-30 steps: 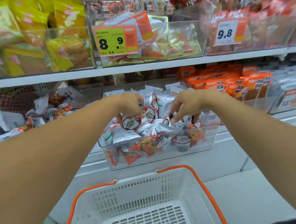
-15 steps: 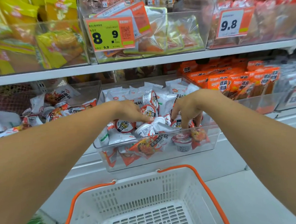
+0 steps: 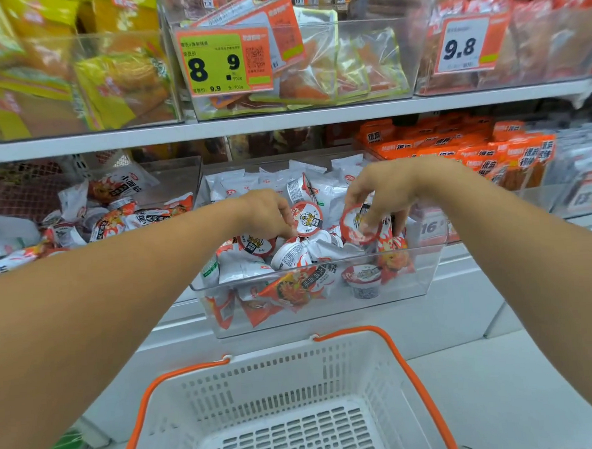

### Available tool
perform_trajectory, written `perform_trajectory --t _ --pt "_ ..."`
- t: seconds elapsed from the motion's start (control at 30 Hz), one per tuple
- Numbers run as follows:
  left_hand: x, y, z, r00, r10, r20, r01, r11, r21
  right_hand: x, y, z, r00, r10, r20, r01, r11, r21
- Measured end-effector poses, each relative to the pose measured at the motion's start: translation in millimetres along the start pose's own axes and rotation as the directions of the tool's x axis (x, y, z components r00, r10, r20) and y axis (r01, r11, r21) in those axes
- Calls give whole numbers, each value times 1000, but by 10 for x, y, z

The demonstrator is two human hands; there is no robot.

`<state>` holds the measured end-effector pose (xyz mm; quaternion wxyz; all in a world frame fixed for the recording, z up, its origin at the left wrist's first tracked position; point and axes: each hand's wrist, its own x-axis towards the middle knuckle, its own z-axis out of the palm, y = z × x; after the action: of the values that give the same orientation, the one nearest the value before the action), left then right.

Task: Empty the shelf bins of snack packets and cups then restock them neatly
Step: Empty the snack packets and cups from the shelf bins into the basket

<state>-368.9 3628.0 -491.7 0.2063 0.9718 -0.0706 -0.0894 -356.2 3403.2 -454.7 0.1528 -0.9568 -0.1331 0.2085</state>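
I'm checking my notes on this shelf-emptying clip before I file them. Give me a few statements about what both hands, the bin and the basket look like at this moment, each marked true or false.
1. The left hand grips a small cup with a red-rimmed lid. True.
2. The right hand hangs idle beside the basket. False: it grips another cup over the clear bin.
3. The clear bin is empty. False: packets and cups fill it.
4. A white basket with orange handles sits below the bin. True.
5. The yellow price tag hangs on the basket. False: it is on an upper shelf bin.

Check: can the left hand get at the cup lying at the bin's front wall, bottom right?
Probably not directly: that cup sits low behind the clear bin wall, under piled packets, and the left hand already holds another cup.
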Motion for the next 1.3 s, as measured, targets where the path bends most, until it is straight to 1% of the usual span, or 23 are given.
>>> perform_trajectory --t 0.07,0.17,0.23,0.33,0.47,0.5,0.53,0.6,0.67,0.7,0.77,0.83,0.87,0.9,0.97,1.0,1.03,1.07,1.1,1.13,1.17,1.23,1.3 --pt "-5 -34 -56 999 -19 -27 17 996 -87 -62 -13 -88 995 -38 -94 44 997 56" --pt "-69 -75 -183 995 -45 -93 23 974 -226 -131 -82 -154 980 -91 -174 106 991 76" --pt "-145 -71 -259 988 -41 -146 -6 951 -309 -200 -145 -174 965 -119 -234 137 989 61" --pt "-345 -21 -342 975 -30 -222 -56 926 -373 -353 -253 -203 926 -184 -330 210 977 45" --pt "-776 68 -403 941 76 -330 -205 904 -376 -821 -475 -281 840 -310 -446 342 940 -9" --pt "-936 83 -426 933 109 -342 -244 892 -381 -1000 -545 -296 812 -340 -474 373 927 -26" --pt "-1109 86 -460 932 149 -330 -278 879 -387 -1179 -602 -300 793 -370 -484 422 907 -2" --pt "-1469 52 -537 940 249 -236 -321 880 -351 -1504 -676 -261 791 -447 -417 539 833 129" --pt "-1784 -38 -585 935 347 -73 -355 906 -231 -1687 -687 -155 816 -528 -234 577 763 292" --pt "-1901 -94 -568 923 383 34 -371 911 -181 -1680 -666 -53 828 -549 -111 545 743 388" --pt "-2023 -210 -381 885 395 245 -367 918 -152 -1500 -620 327 837 -519 175 366 768 526" --pt "-2015 -363 90 847 332 416 -304 943 -134 -1213 -539 982 802 -421 424 181 848 499" --pt "-1984 -483 429 836 276 475 -267 960 -87 -1065 -478 1385 782 -368 503 125 883 452" --pt "-1942 -630 796 834 209 511 -233 972 -18 -924 -409 1796 785 -304 540 88 917 389" --pt "-1874 -989 1516 847 40 530 -122 985 121 -697 -283 2523 836 -162 524 53 975 218" --pt "-1877 -1168 1815 855 -46 517 -46 986 163 -619 -239 2818 860 -118 497 79 992 100" --pt "-1896 -1360 2057 863 -125 489 43 983 176 -552 -199 3088 887 -94 453 116 993 -21" --pt "-1930 -1519 2243 872 -201 446 153 978 141 -521 -165 3309 911 -94 401 153 981 -119" --pt "-1975 -1647 2393 872 -267 409 264 962 65 -509 -137 3482 930 -103 354 166 974 -154" --pt "-2029 -1749 2531 864 -320 389 356 934 -22 -507 -104 3649 941 -80 330 123 986 -110" --pt "-2066 -1827 2660 856 -356 376 418 903 -97 -509 -69 3803 949 -46 313 57 998 -25" --pt "-2092 -1879 2843 840 -404 363 493 846 -201 -511 -20 4040 957 26 289 -63 991 119" --pt "-2083 -1880 2992 814 -457 357 565 764 -312 -499 17 4227 950 90 297 -160 963 217"
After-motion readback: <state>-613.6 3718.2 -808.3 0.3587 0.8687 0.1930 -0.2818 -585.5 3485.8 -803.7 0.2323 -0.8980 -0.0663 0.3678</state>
